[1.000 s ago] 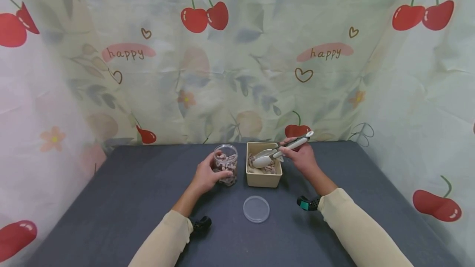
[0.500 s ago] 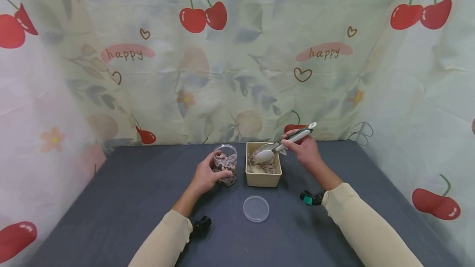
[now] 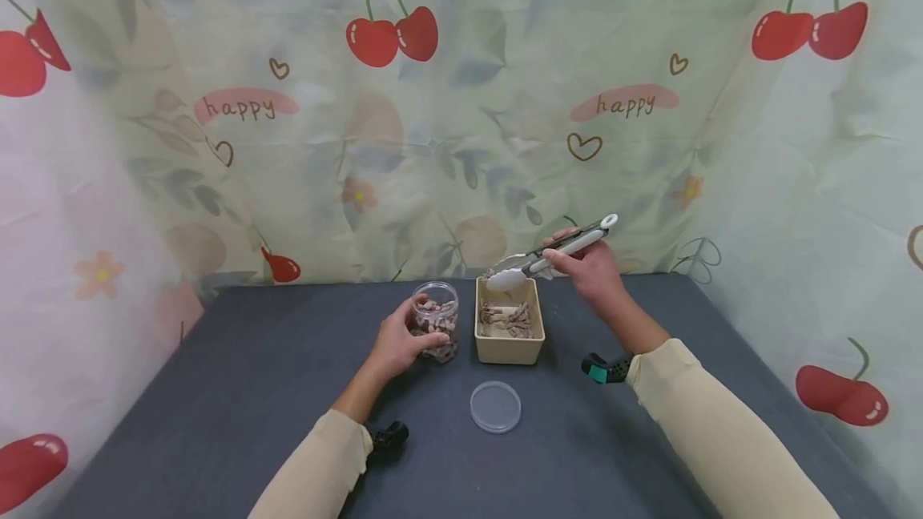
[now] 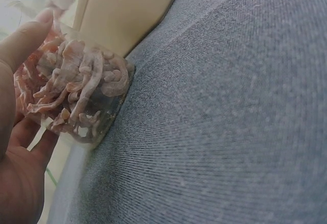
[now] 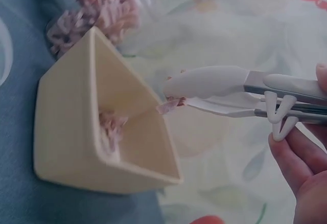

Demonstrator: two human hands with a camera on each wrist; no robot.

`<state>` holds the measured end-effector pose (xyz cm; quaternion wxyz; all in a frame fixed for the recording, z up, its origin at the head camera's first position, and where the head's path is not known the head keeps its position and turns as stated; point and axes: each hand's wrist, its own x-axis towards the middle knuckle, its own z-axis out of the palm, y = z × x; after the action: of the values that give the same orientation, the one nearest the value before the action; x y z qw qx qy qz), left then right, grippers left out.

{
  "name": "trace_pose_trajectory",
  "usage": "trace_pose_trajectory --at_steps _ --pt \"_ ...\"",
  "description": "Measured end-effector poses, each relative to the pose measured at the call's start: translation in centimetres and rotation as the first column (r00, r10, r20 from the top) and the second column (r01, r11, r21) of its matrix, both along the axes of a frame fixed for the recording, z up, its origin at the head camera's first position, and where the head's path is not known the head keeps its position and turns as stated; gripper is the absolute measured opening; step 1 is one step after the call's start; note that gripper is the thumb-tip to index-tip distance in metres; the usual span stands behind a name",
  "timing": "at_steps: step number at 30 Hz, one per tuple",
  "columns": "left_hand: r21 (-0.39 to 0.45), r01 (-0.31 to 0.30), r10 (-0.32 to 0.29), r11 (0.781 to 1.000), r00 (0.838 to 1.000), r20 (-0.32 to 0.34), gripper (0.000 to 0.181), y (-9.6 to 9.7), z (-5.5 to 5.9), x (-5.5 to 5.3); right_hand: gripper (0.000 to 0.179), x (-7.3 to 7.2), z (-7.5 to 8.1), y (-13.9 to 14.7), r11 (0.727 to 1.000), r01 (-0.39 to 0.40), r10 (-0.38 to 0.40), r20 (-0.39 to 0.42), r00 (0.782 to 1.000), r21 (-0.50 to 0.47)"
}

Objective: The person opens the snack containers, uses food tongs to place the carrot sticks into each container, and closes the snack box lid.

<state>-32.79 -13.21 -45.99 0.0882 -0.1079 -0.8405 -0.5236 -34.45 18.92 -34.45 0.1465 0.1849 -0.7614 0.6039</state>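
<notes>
My left hand [image 3: 401,340] grips a clear jar [image 3: 437,319] standing on the dark table, thumb across its near side. Pale pinkish-brown dried strips [image 4: 76,81] fill much of the jar. My right hand [image 3: 593,267] holds white-and-grey tongs [image 5: 219,86] by their handles, above the far part of a beige rectangular bin [image 3: 508,352]. A few of the same strips [image 5: 171,105] are caught between the tong heads. More strips [image 3: 512,320] lie at the bottom of the bin, just right of the jar.
A round clear lid [image 3: 495,407] lies flat on the dark tablecloth [image 3: 288,391] in front of the bin. Behind the table hangs a curtain [image 3: 433,207] printed with cherries, continuing down both sides. Each wrist wears a dark strap.
The tongs have risen from inside the bin to above its far rim, carrying a few strips. My right hand rose with them. The left hand and jar stay put.
</notes>
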Motion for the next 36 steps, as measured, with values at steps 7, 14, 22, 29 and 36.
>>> trace_pose_trajectory --at_steps 7,14,22,29,36 --pt "-0.013 -0.002 0.002 1.0 1.0 -0.026 0.084 -0.1 -0.2 -0.2 0.029 0.3 2.0 -1.3 0.999 -0.021 0.022 -0.049 0.999 0.026" --pt "0.001 -0.002 0.002 1.0 1.0 0.003 0.083 -0.1 -0.2 -0.2 0.031 0.9 2.9 -3.7 0.994 -0.099 0.095 -0.077 0.992 -0.055" --pt "0.014 0.008 -0.008 1.0 1.0 -0.013 0.082 -0.1 -0.3 -0.2 0.029 1.6 3.3 -5.9 0.986 -0.151 0.145 -0.076 0.986 -0.074" --pt "0.024 0.017 -0.017 1.0 1.0 -0.017 0.078 -0.1 0.0 0.0 0.03 3.5 4.0 -7.3 0.981 -0.186 0.184 -0.044 0.982 -0.049" --pt "0.013 0.015 -0.015 1.0 0.999 -0.029 0.077 -0.1 0.1 0.0 0.031 2.4 2.5 -7.6 0.982 -0.184 0.184 -0.005 0.983 -0.049"
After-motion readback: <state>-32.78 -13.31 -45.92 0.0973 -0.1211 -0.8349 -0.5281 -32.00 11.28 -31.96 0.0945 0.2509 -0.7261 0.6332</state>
